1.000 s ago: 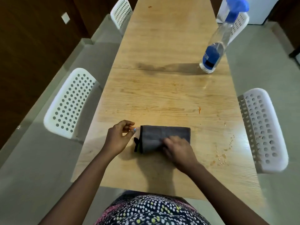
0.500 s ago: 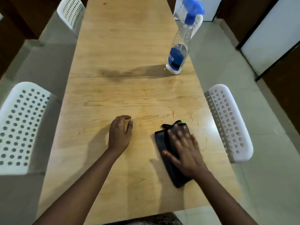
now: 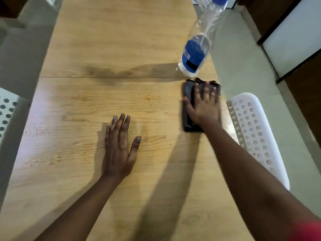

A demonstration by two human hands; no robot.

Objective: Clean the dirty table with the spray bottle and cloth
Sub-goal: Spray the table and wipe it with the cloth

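A folded dark grey cloth (image 3: 187, 101) lies near the right edge of the long wooden table (image 3: 107, 49). My right hand (image 3: 205, 105) presses flat on it with fingers spread and straight. Just beyond the cloth stands a clear spray bottle (image 3: 196, 54) with a blue label and blue top, its base almost touching the cloth's far end. My left hand (image 3: 119, 146) rests flat on the bare wood near the table's middle, fingers straight, holding nothing. Faint droplets and small orange specks mark the wood at the left and around the middle.
A white perforated chair (image 3: 257, 136) stands close against the table's right edge beside the cloth. Another white chair back (image 3: 7, 110) shows at the left edge. A seam (image 3: 104, 77) crosses the tabletop. Grey floor lies on both sides.
My right hand has pushed the cloth forward and to the right, up to the spray bottle's base. My left hand has flattened from loosely curled to flat on the wood.
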